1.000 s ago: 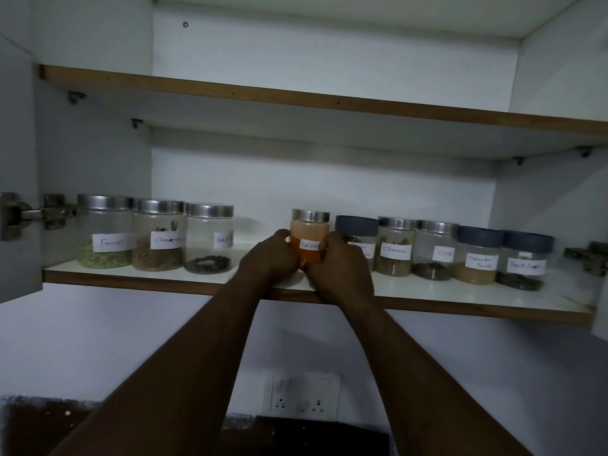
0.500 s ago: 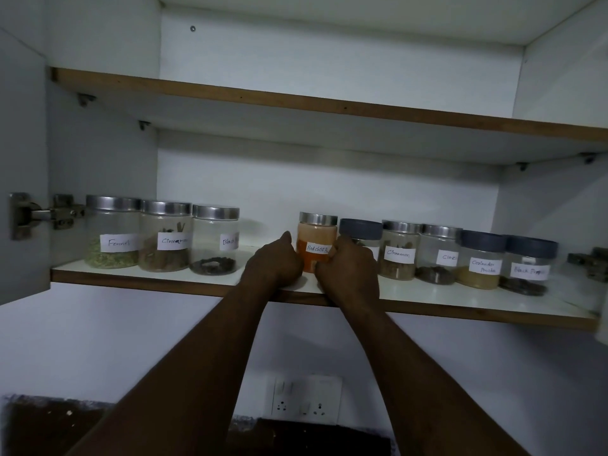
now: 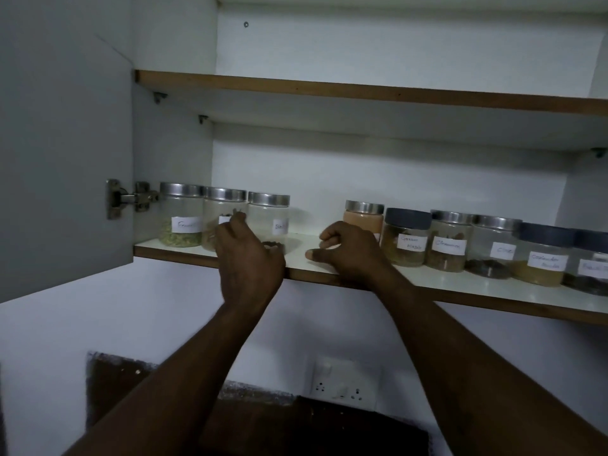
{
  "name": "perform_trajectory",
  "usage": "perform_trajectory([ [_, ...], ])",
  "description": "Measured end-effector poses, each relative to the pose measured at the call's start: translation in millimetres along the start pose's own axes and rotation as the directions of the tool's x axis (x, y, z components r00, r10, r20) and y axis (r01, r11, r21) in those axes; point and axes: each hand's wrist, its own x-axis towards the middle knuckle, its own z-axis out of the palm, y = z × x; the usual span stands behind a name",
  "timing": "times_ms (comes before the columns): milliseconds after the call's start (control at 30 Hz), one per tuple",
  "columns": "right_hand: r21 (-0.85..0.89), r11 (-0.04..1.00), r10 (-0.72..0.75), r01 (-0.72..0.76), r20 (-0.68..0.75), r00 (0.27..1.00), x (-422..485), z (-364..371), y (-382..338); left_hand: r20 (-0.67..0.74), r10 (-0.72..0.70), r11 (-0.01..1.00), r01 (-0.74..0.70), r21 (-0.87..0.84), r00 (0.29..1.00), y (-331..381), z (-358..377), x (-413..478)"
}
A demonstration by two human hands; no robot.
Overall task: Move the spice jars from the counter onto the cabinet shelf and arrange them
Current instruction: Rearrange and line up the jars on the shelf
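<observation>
Reaching up to the cabinet shelf [image 3: 427, 291], both my hands bare among the spice jars.

My left hand [image 3: 248, 258] is loosely curled in front of the three steel-lidded jars [image 3: 223, 218] at the shelf's left end; whether it grips one I cannot tell. My right hand [image 3: 348, 253] hovers half open, empty, just in front of the orange-powder jar [image 3: 363, 218], which stands leftmost in the right-hand row.

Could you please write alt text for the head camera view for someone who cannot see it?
Two bare hands reach into an open cabinet: the left hand at three steel-lidded jars, the right hand open before an orange spice jar. More labelled jars line the shelf to the right; the upper shelf looks bare.
</observation>
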Motion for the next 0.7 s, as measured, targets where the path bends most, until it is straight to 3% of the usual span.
perform_trajectory([
  [267, -0.084, 0.994, -0.056, 0.068, 0.142, 0.988, 10.8, 24.0, -18.0, 0.288, -0.088, 0.995, 0.073, 0.063, 0.954, 9.2, 22.3, 34.3],
  [400, -0.193, 0.980, -0.063, 0.057, -0.026, 0.998, 2.4, 30.1, -16.6, 0.460, -0.122, 0.988, 0.062, 0.144, 0.880, 9.6, 32.5, 49.3],
  [700, -0.208, 0.975, 0.022, -0.078, -0.262, 0.965, -2.9, 36.9, -20.2, 0.707, -0.070, 0.996, 0.087, 0.012, 0.704, 18.4, 51.9, 66.0],
])
